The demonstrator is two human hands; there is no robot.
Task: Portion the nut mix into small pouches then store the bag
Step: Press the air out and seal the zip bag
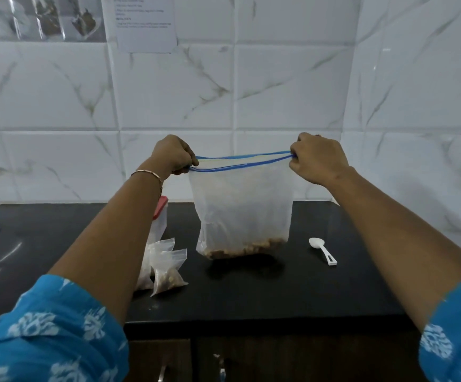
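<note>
Left hand (174, 155) pinches the zip strip's left end, filled small pouches (167, 267) standing on the counter below its wrist. Between the hands hangs the big bag (241, 205), mouth not quite sealed, nuts at the bottom. Best run fingers along the strip. Right hand (318, 158) pinches the right end, scoop (322, 250) below.

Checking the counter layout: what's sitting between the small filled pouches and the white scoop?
In the head view, the big zip bag, held by both hands, stands between the pouches and scoop.
</note>
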